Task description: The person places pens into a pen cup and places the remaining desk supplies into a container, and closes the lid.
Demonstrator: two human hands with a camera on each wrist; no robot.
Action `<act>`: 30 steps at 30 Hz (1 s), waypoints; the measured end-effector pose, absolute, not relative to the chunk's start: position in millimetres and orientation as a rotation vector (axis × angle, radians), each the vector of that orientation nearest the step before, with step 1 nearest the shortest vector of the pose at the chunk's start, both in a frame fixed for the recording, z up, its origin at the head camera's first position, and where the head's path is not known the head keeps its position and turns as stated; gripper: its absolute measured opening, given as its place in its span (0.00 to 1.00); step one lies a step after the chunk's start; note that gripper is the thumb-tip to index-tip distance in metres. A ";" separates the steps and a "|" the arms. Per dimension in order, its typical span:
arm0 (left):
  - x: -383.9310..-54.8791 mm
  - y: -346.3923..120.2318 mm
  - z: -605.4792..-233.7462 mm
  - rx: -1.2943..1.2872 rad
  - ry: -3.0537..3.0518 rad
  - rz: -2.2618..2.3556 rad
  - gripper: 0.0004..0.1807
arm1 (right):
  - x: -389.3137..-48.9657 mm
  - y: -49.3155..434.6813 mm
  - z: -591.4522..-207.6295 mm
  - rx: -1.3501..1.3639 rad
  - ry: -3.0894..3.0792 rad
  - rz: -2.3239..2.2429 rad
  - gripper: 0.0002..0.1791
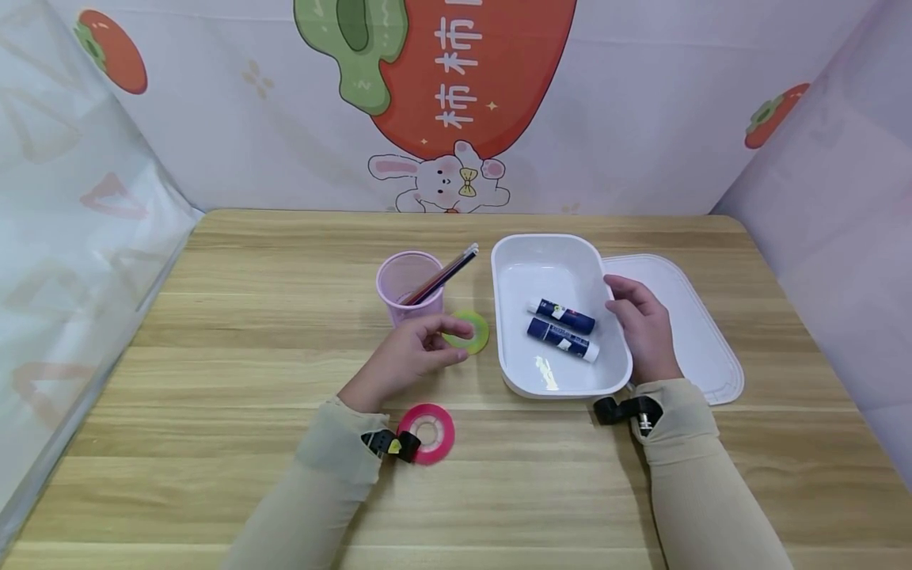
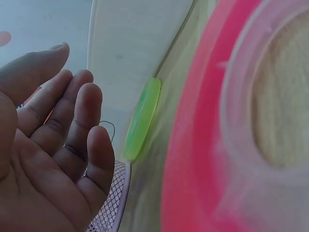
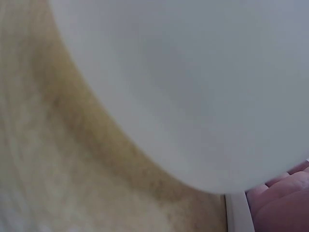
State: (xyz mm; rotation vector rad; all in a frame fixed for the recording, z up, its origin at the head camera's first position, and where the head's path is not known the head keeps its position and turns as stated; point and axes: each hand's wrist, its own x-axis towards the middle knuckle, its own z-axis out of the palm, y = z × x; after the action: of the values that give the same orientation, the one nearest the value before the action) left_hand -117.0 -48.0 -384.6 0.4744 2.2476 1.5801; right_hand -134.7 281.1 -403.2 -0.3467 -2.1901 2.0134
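Note:
My left hand hovers beside a yellow-green tape roll, its fingers loosely bent and nothing between them. The left wrist view shows a gap between those fingers and the green roll. Close under the left wrist lies a pink tape roll. At the right side of a white plastic box, my right hand touches the rim with thumb and fingertips. Two blue glue sticks lie inside the box. The right wrist view is mostly filled by the box wall, which hides part of the hand.
Behind the left hand stands a pink mesh cup with several pencils leaning in it. A white lid lies flat to the right of the box. Printed cloth hangs behind the wooden table.

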 end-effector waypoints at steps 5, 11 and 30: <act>-122.6 -51.2 -385.5 0.460 2.253 1.497 0.16 | -134.9 281.5 -403.8 -0.345 -2.188 2.014 0.19; -127.3 -52.8 -386.9 0.473 2.255 1.399 0.17 | -134.5 281.4 -403.2 -0.347 -2.173 2.031 0.19; -131.1 -47.1 -383.9 0.472 2.254 1.179 0.23 | -135.3 281.0 -402.6 -0.359 -2.206 2.010 0.19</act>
State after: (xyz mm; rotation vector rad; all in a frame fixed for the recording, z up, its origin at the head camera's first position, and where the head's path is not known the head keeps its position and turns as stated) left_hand -131.1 -47.1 -383.9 0.4716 2.2537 1.1789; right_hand -135.3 281.0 -402.6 -0.3590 -2.2056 2.0105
